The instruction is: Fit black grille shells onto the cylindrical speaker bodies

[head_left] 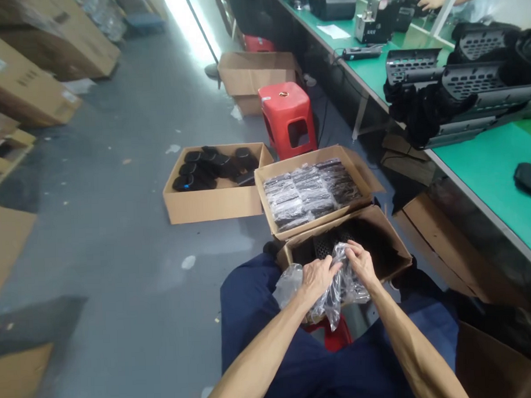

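Observation:
Between my knees, clear plastic bags (336, 292) are bunched up in both hands. My left hand (319, 276) is closed on the plastic from the left side. My right hand (360, 262) pinches its upper part, close to the left fingertips. Whether anything is inside the plastic I cannot tell. Just beyond and below my hands is an open cardboard box (386, 241) with black perforated parts (323, 245) in it. Touching its far side, another open box (272, 219) is filled with rows of dark, plastic-wrapped pieces (302, 192).
Further left stands a box (211, 206) of black, rounded parts (199, 169). A red stool (286, 114) is behind the boxes. On the right, a green-topped workbench (477, 162) carries black perforated housings (474, 81). A co-worker's hand (433, 0) shows across it. Large cartons (21, 80) stand at left.

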Tool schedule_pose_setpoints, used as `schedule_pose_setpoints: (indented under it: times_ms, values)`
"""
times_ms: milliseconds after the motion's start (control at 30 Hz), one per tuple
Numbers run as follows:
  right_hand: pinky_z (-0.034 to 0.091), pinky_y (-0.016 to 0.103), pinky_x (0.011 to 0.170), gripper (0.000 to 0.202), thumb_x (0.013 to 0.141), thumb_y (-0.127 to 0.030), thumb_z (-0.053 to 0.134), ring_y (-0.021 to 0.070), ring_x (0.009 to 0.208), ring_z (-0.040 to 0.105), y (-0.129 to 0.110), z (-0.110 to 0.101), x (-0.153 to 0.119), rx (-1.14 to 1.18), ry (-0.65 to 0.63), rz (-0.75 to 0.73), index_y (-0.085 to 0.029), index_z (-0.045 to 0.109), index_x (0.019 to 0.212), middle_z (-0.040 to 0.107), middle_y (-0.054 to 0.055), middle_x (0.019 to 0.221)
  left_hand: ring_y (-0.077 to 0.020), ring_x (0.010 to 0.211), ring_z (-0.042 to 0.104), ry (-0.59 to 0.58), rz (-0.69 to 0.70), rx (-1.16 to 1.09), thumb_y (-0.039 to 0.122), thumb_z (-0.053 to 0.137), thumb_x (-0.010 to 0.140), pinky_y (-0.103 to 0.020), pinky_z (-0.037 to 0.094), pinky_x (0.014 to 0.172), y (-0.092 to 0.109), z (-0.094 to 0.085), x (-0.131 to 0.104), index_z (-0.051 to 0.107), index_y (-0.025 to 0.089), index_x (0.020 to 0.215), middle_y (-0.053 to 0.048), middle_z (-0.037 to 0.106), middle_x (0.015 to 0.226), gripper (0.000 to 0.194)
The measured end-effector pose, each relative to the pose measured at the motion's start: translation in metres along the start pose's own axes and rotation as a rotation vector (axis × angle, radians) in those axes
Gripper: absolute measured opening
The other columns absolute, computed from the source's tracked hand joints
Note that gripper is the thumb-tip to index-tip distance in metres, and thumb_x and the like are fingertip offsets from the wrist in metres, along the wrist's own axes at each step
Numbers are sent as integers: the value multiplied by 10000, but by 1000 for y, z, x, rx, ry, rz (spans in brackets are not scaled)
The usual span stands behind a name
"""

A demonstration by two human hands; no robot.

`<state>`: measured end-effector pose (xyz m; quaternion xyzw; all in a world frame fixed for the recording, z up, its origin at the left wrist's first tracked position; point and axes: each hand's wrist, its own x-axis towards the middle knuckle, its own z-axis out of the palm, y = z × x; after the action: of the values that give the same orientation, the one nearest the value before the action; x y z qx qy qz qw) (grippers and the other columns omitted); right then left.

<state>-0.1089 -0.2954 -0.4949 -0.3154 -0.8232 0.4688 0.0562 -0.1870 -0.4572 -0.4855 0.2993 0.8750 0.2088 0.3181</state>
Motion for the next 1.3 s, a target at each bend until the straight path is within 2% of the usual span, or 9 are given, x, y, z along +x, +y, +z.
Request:
schedule_pose_setpoints:
  times_ms: [167, 267, 367, 433, 533, 700, 967, 1133, 1300]
  values:
    - [441, 530, 1135, 483, 944, -484, 515, 355, 1348, 559, 4, -6, 1, -39, 171, 57, -193, 760, 1241, 585, 164, 1467, -255, 933, 693, 30, 40, -79, 430, 458, 1046, -315, 398, 771, 14, 6, 10, 703, 244, 939, -88, 748, 940, 326]
    - [429, 528, 1131, 443, 921, -463, 592, 346, 1304, 553, -2, -14, -11, -108, 252, 7, -193, 728, 1245, 616, 166, 1370, -209, 804, 641, 52, 38, -198, 464, 486, 1024, -289, 348, 685, 15, 7, 17, 674, 235, 835, -33, 688, 797, 351]
    - [514, 476, 996, 341, 889, -425, 684, 304, 1097, 624, -6, -21, -32, -252, 133, -151, -240, 732, 1170, 676, 114, 1183, -162, 669, 538, 66, 32, -349, 532, 478, 1001, -271, 302, 615, 14, 4, 25, 619, 215, 744, 19, 565, 653, 432]
    - [535, 464, 927, 263, 862, -356, 728, 301, 1047, 622, -4, -23, -42, -347, 63, -195, -260, 754, 1105, 684, 100, 1170, -144, 622, 473, 58, 45, -440, 584, 503, 963, -267, 280, 589, 14, 1, 30, 582, 205, 682, 38, 488, 599, 478]
    - [522, 490, 927, 130, 912, -277, 667, 325, 1102, 593, 0, -26, -44, -414, 121, -160, -262, 793, 940, 691, 110, 1198, -134, 587, 417, 35, 66, -546, 658, 574, 878, -274, 262, 577, 12, -1, 35, 542, 201, 608, 50, 430, 546, 531]
    - [531, 487, 891, 222, 966, -317, 607, 324, 1068, 618, -3, -31, -25, -406, 174, -148, -265, 816, 910, 722, 109, 1163, -140, 569, 454, 29, 41, -696, 680, 525, 870, -276, 323, 588, 2, -5, 33, 545, 199, 589, 20, 532, 559, 557]
    - [554, 405, 878, 300, 987, -366, 519, 268, 957, 690, -36, -35, -13, -315, 207, -255, -236, 767, 880, 740, 103, 1028, -156, 574, 503, 107, -53, -843, 729, 497, 867, -285, 374, 603, -25, -10, 15, 548, 209, 598, -2, 575, 572, 588]
    - [536, 381, 817, 271, 972, -388, 508, 254, 849, 679, -54, -51, -5, -318, 191, -273, -234, 701, 860, 725, 78, 873, -141, 533, 459, 171, -159, -913, 742, 522, 856, -274, 346, 554, -41, -15, -2, 523, 217, 619, 17, 540, 566, 576]
    - [514, 394, 863, 290, 958, -431, 500, 270, 891, 667, -65, -73, 7, -349, 213, -203, -228, 688, 873, 728, 83, 893, -140, 546, 464, 194, -205, -965, 732, 574, 823, -265, 344, 556, -45, -20, -11, 552, 226, 743, 31, 575, 608, 513]
